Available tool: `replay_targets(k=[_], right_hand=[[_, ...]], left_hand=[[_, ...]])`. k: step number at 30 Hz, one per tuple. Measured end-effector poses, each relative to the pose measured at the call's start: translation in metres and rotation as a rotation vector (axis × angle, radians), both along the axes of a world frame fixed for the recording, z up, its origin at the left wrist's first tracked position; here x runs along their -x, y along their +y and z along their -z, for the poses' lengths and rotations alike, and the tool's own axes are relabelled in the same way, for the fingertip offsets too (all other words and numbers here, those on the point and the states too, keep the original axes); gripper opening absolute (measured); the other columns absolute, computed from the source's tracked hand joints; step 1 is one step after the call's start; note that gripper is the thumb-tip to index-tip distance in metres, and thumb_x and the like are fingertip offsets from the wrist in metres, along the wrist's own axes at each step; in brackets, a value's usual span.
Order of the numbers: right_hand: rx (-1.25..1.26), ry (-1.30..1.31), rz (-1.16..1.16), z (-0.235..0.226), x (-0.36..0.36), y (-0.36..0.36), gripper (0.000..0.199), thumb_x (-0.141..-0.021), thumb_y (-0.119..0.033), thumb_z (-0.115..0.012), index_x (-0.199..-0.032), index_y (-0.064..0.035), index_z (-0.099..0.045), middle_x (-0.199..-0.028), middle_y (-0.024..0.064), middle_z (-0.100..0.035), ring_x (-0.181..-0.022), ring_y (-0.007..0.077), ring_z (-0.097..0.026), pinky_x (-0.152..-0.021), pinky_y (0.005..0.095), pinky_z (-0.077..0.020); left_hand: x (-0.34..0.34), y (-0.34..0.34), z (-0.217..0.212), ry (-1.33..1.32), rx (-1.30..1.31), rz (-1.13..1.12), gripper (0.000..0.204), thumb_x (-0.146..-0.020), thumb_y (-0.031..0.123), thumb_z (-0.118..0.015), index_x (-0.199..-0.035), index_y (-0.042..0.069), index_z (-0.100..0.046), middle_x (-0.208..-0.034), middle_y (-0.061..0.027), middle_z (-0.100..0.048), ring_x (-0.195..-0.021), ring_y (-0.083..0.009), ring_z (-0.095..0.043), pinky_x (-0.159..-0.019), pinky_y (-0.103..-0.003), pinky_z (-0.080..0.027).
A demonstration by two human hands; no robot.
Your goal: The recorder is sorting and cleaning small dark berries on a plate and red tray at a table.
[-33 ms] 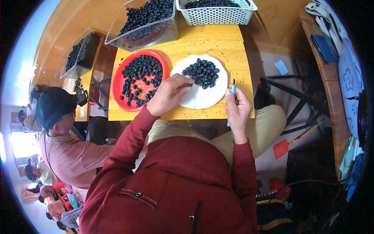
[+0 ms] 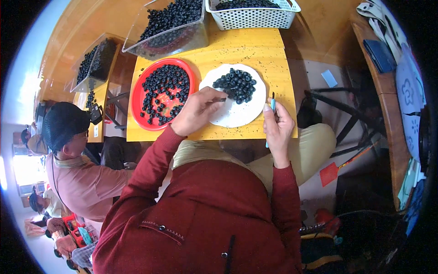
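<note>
My left hand (image 2: 200, 109) reaches over the near left rim of a white plate (image 2: 228, 119), thumb and fingers pinched on a small dark part (image 2: 222, 99). On that plate lies a heap of small black round parts (image 2: 237, 84), some showing a hole in the middle. Beyond the right rim, my right hand (image 2: 279, 125) is closed around a slim light-blue tool (image 2: 273, 104) with a dark narrow tip pointing up; its exact kind is unclear. Left of the plate, a red round tray (image 2: 135, 102) holds many similar black parts spread out.
Behind the plates stand a clear plastic bin (image 2: 200, 39) and a white perforated basket (image 2: 255, 20), both with black parts. Dark crumbs dot the yellow table (image 2: 219, 52). A person in a pink shirt (image 2: 86, 182) sits at left beside another bin. A red fly swatter (image 2: 329, 174) lies at right.
</note>
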State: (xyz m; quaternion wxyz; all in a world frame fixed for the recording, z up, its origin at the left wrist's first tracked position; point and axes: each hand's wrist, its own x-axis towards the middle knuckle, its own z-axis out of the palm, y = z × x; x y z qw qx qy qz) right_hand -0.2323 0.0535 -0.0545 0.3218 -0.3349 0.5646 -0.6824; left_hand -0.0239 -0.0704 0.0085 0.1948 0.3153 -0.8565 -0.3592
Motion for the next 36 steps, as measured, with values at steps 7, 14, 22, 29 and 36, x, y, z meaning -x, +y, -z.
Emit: replay_targets(k=[7,14,22,29,36], right_hand=[[-0.041,0.088,-0.017,-0.001,0.001,0.0,0.024,-0.096,-0.016,-0.066,-0.108,0.004,-0.066,-0.072,-0.0054,-0.055,-0.064,0.0027,-0.044,-0.056,0.0213,-0.0383],[-0.019,0.111,0.001,-0.003,-0.001,0.0,0.023,-0.097,-0.018,-0.065,-0.107,0.0028,-0.067,-0.072,-0.0049,-0.057,-0.063,0.003,-0.045,-0.055,0.0222,-0.0394],[-0.016,0.084,-0.018,-0.002,-0.002,-0.001,0.025,-0.097,-0.019,-0.066,-0.109,0.0024,-0.067,-0.072,-0.0059,-0.056,-0.062,0.0021,-0.043,-0.053,0.0215,-0.0369],[-0.032,0.091,-0.018,-0.001,-0.001,0.002,0.024,-0.097,-0.019,-0.065,-0.107,0.0022,-0.066,-0.07,-0.0058,-0.053,-0.06,0.0026,-0.041,-0.052,0.0222,-0.0359],[-0.034,0.11,-0.021,-0.003,-0.001,0.001,0.025,-0.097,-0.02,-0.065,-0.109,0.0025,-0.066,-0.067,-0.0047,-0.052,-0.059,0.0027,-0.042,-0.051,0.0225,-0.0355]], left_hand=[[0.006,0.005,0.014,0.263,-0.634,-0.011,0.025,-0.1,0.017,-0.06,-0.117,0.0,-0.062,-0.101,-0.0054,-0.067,-0.089,-0.0114,-0.065,-0.081,-0.027,-0.055],[0.021,0.011,0.01,0.527,-0.908,-0.026,0.016,-0.096,0.01,-0.064,-0.11,0.002,-0.063,-0.095,-0.0074,-0.07,-0.085,-0.0149,-0.069,-0.078,-0.029,-0.06],[0.019,0.012,0.013,0.658,-0.981,-0.098,0.016,-0.091,0.004,-0.068,-0.107,0.003,-0.064,-0.096,-0.0086,-0.07,-0.083,-0.0144,-0.068,-0.075,-0.029,-0.06],[0.022,0.015,0.009,0.716,-1.145,-0.238,0.018,-0.096,0.01,-0.063,-0.112,0.002,-0.064,-0.096,-0.0087,-0.07,-0.082,-0.0143,-0.069,-0.077,-0.029,-0.06],[0.02,0.016,0.023,0.83,-1.235,-0.15,0.016,-0.097,0.008,-0.061,-0.112,0.003,-0.065,-0.097,-0.0054,-0.069,-0.084,-0.0138,-0.069,-0.078,-0.029,-0.061]])
